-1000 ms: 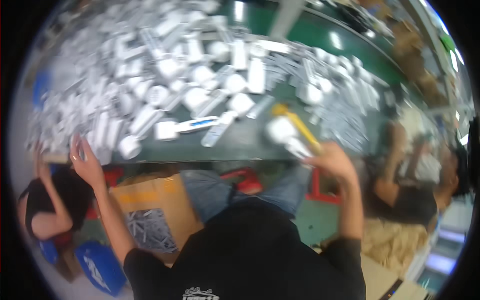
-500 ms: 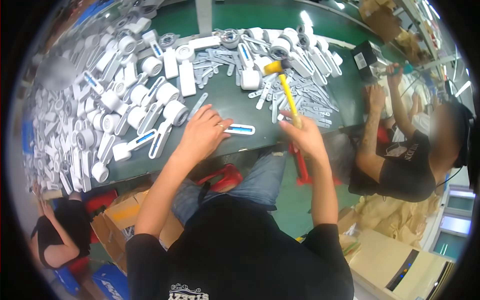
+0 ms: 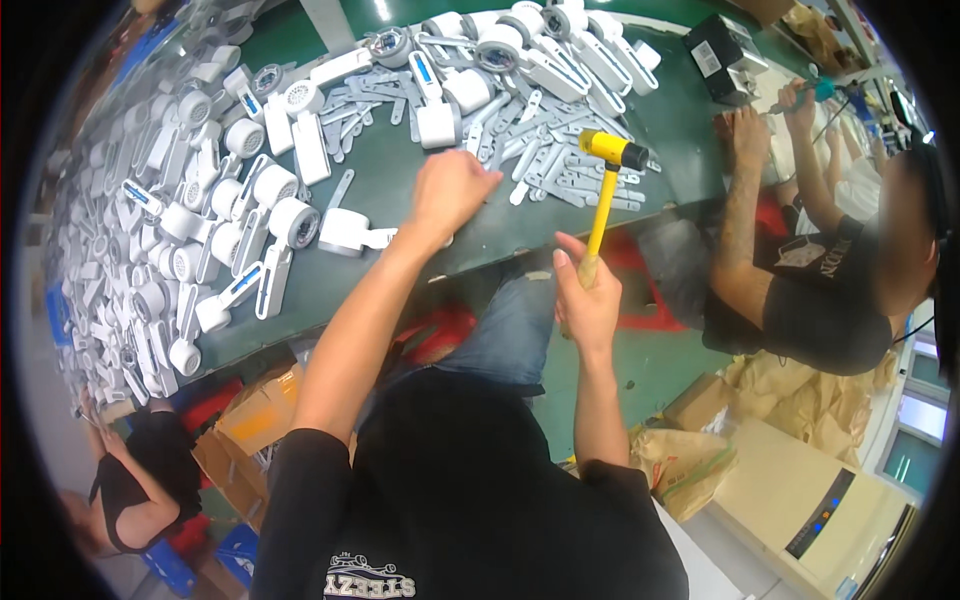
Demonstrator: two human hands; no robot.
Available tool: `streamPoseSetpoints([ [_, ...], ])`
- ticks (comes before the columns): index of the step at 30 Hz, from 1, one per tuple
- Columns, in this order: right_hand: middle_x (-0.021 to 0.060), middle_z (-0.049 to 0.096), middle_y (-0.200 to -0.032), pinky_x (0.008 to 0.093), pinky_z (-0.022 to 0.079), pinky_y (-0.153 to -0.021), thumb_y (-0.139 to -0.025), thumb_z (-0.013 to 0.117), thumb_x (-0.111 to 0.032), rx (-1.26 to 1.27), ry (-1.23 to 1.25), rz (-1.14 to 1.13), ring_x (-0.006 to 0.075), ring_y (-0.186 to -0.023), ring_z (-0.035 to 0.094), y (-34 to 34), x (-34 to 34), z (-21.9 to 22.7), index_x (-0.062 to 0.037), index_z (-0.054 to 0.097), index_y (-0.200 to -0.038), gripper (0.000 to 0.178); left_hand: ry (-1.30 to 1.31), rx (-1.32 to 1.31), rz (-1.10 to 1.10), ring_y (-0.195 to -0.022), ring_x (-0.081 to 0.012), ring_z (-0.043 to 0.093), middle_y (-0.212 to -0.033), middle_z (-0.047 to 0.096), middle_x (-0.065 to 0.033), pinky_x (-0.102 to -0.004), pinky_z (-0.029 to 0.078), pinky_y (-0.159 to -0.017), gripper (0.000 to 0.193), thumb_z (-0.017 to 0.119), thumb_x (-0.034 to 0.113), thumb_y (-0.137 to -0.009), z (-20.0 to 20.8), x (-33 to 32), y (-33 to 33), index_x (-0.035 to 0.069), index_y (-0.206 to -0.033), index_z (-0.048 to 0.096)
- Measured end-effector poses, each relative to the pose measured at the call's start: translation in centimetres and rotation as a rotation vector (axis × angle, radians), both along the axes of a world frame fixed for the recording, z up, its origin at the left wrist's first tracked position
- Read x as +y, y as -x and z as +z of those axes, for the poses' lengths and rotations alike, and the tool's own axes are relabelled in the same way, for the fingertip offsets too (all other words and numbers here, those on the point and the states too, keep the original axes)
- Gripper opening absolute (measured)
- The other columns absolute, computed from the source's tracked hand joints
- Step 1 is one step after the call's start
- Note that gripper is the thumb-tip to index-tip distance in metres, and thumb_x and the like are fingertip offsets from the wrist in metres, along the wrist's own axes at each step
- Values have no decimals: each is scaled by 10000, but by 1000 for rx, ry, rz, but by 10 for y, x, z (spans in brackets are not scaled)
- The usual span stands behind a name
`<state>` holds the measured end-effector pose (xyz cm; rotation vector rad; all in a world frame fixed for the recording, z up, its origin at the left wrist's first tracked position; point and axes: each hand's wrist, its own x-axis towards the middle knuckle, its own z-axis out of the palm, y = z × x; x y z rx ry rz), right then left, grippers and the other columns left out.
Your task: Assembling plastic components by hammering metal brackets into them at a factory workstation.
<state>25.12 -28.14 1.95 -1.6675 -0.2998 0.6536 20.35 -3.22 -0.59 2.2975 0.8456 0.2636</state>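
My right hand (image 3: 588,305) is wrapped round the lower handle of a mallet (image 3: 602,215), raised near the table's front edge. Its head is yellow with one black face. Over the table, my left hand (image 3: 452,195) is curled, fingertips pointing at a pile of flat grey strips (image 3: 560,160); whatever lies in its fingers is hidden. Beside my left forearm lies a white device (image 3: 345,231) with a round drum head, its flat handle running partly under the arm. Just beyond the left hand stands another white device (image 3: 437,126) with a blue-slotted handle.
Many similar white devices (image 3: 200,220) cover the left of the green table (image 3: 385,190). More grey strips (image 3: 365,105) lie farther back. A black box (image 3: 722,60) stands at the far right. One co-worker (image 3: 800,260) sits at right, another at lower left. Cardboard boxes (image 3: 262,410) stand below the table.
My left hand has moved right and away from me, off the blue-slotted white piece it was touching. The mallet has swung more upright in my right hand. The view has shifted too.
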Motion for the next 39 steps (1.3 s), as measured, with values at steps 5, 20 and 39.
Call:
streamPoseSetpoints([
  [5, -14, 711, -845, 216, 379, -468, -1070, 699, -210, 90, -155, 57, 9, -538, 492, 21, 31, 14, -46, 629, -1465, 433, 689, -254, 194, -642, -63, 647, -698, 711, 0, -253, 494, -587, 363, 817, 400, -949, 65, -31, 53, 46, -877, 779],
  [20, -89, 544, -688, 222, 313, -519, -1048, 736, -226, -214, 38, 461, 9, -581, 435, 31, 89, 19, -36, 794, -1193, 246, -529, -298, -50, -1306, -291, 612, -1270, 737, -67, -473, 407, -1122, 750, 944, 215, -720, 38, 1, 184, 125, -1409, 664],
  [39, 96, 682, -822, 321, 497, -684, -1006, 742, -147, -565, 69, 503, 161, -723, 621, 36, 108, -1, -39, 814, -1112, 167, -408, -380, -103, -1255, -287, 625, -1196, 748, -52, -484, 410, -1133, 538, 903, 219, -796, 15, 21, 177, 108, -1278, 691],
])
